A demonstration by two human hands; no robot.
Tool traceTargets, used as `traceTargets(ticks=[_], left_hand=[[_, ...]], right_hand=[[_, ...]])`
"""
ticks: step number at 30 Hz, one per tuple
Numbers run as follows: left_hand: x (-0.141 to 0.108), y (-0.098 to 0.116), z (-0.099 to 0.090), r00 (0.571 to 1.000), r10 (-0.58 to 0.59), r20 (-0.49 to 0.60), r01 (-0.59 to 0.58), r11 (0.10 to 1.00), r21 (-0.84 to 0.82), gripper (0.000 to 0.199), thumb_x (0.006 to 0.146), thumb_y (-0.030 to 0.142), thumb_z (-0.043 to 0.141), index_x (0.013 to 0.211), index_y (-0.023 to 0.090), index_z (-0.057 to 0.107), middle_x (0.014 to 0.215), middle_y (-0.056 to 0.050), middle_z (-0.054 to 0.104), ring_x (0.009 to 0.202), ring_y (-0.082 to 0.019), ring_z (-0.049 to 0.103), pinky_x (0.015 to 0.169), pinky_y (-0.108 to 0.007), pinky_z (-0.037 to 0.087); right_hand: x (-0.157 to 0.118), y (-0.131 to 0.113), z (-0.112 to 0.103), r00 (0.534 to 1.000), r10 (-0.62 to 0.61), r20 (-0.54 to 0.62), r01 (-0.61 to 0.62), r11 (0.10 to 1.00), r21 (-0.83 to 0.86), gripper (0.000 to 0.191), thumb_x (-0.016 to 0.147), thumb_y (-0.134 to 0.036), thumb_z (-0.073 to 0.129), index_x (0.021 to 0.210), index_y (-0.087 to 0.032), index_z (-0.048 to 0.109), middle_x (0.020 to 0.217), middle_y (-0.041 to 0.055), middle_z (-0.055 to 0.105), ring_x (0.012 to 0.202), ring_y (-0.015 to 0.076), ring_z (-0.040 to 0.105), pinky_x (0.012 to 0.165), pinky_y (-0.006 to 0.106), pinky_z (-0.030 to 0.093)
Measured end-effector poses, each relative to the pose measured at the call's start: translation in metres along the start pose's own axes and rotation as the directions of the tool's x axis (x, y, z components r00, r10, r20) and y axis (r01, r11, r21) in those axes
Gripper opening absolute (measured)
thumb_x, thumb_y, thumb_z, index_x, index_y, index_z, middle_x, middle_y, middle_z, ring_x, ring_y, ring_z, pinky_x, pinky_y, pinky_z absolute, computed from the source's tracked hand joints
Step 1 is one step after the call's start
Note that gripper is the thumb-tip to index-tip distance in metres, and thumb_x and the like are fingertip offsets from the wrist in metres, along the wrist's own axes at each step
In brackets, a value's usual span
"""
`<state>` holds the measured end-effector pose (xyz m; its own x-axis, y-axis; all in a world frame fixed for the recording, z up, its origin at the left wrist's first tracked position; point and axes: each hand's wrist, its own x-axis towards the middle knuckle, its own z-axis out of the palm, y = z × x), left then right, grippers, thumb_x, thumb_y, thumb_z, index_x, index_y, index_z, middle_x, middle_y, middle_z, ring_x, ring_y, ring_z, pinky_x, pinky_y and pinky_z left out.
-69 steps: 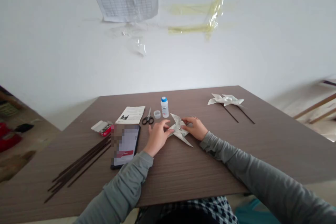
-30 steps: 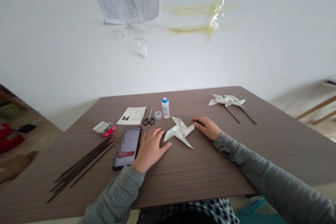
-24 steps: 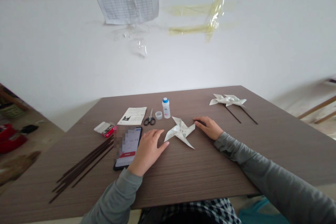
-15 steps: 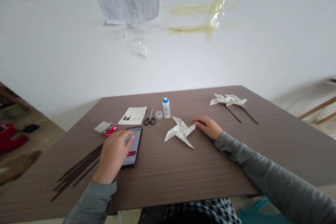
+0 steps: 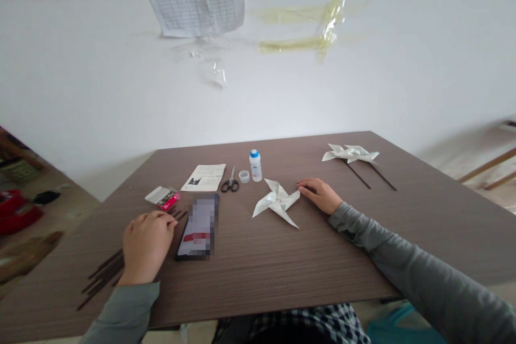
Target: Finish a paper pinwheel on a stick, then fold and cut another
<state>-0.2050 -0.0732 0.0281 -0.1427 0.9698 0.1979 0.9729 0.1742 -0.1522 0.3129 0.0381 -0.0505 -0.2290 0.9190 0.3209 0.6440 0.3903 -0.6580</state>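
Observation:
My left hand (image 5: 148, 244) lies over the bundle of dark thin sticks (image 5: 105, 273), left of the phone (image 5: 199, 226). Its fingers are curled together, and whether they grip a stick is hidden. At the tip of one blade of a paper pinwheel (image 5: 277, 202) is my right hand (image 5: 319, 194), its thumb and forefinger closed on that tip. The pinwheel is flat on the table, made of printed paper, with no stick visible on it. Two more pinwheels (image 5: 350, 154) on dark sticks lie at the back right.
Behind the phone are a small red and white box (image 5: 163, 198), a printed paper sheet (image 5: 203, 178), scissors (image 5: 230, 185), a clear round cup (image 5: 244, 176) and a white bottle with a blue cap (image 5: 255, 166). The wooden table (image 5: 258, 279) meets the wall behind.
My left hand has moved left, off the phone and onto the sticks, and its fingers have curled in. The right hand and the pinwheel are unchanged.

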Motion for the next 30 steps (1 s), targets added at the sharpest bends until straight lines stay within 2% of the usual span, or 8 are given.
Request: traceTargets(ticks=[4,10,14,19,23,26,30], left_hand=[[0.006,-0.004,0.007,1.000,-0.007,-0.010,0.006,0.999,-0.045,0.046,0.117,0.024,0.059,0.105,0.028,0.104,0.134,-0.018,0.099,0.128,-0.045,0.088,0.111,-0.055,0.070],[0.014,-0.009,0.021,1.000,-0.016,-0.011,0.015,0.995,-0.100,0.042,0.114,0.024,0.063,0.108,0.024,0.104,0.144,-0.022,0.099,0.136,-0.047,0.089,0.119,-0.054,0.071],[0.017,-0.008,0.021,1.000,-0.029,0.004,0.029,0.990,-0.137,0.040,0.113,0.026,0.065,0.108,0.023,0.104,0.147,-0.024,0.098,0.138,-0.049,0.089,0.117,-0.056,0.072],[0.020,-0.001,0.008,1.000,0.006,-0.018,-0.009,0.991,-0.130,0.044,0.115,0.027,0.060,0.105,0.022,0.103,0.146,-0.024,0.098,0.138,-0.052,0.089,0.122,-0.062,0.072],[0.029,0.012,-0.007,0.998,0.051,-0.044,-0.058,0.982,-0.178,0.038,0.112,0.031,0.066,0.102,0.025,0.102,0.144,-0.019,0.100,0.140,-0.049,0.089,0.128,-0.061,0.070],[0.038,0.028,-0.017,0.991,0.087,-0.099,-0.110,0.961,-0.255,0.030,0.108,0.031,0.073,0.098,0.027,0.101,0.148,-0.015,0.100,0.142,-0.046,0.090,0.132,-0.059,0.069],[0.048,0.059,-0.029,0.981,0.153,-0.122,-0.188,0.909,-0.371,0.021,0.103,0.026,0.083,0.091,0.028,0.100,0.141,-0.013,0.102,0.139,-0.042,0.093,0.135,-0.053,0.068]], right_hand=[[0.000,0.001,0.000,1.000,-0.007,-0.005,0.007,1.000,0.004,0.021,0.117,-0.043,0.083,0.113,-0.031,0.100,0.140,0.0115,0.100,0.138,0.0410,0.092,0.134,0.064,0.070],[-0.001,0.001,0.000,1.000,0.000,0.009,0.000,1.000,0.008,0.022,0.117,-0.038,0.079,0.113,-0.031,0.100,0.141,0.0118,0.100,0.139,0.0406,0.092,0.135,0.062,0.069],[-0.001,0.002,0.000,1.000,-0.003,0.014,0.003,1.000,0.009,0.023,0.118,-0.038,0.079,0.114,-0.030,0.100,0.141,0.0114,0.100,0.140,0.0401,0.092,0.136,0.061,0.069],[-0.001,0.004,0.000,1.000,-0.016,0.017,0.016,1.000,0.004,0.025,0.119,-0.040,0.077,0.117,-0.030,0.099,0.142,0.0119,0.100,0.140,0.0406,0.092,0.136,0.061,0.068],[-0.002,0.006,0.001,1.000,-0.022,0.012,0.022,1.000,-0.009,0.026,0.121,-0.042,0.076,0.119,-0.029,0.100,0.143,0.0127,0.099,0.140,0.0407,0.091,0.136,0.060,0.068],[-0.002,0.006,0.002,0.999,-0.033,0.013,0.033,0.999,-0.014,0.027,0.121,-0.043,0.076,0.119,-0.029,0.100,0.142,0.0126,0.099,0.140,0.0402,0.092,0.135,0.060,0.069],[-0.002,0.006,0.002,0.998,-0.052,0.021,0.053,0.998,-0.019,0.027,0.121,-0.043,0.077,0.119,-0.029,0.100,0.141,0.0125,0.100,0.138,0.0400,0.092,0.133,0.060,0.070]])
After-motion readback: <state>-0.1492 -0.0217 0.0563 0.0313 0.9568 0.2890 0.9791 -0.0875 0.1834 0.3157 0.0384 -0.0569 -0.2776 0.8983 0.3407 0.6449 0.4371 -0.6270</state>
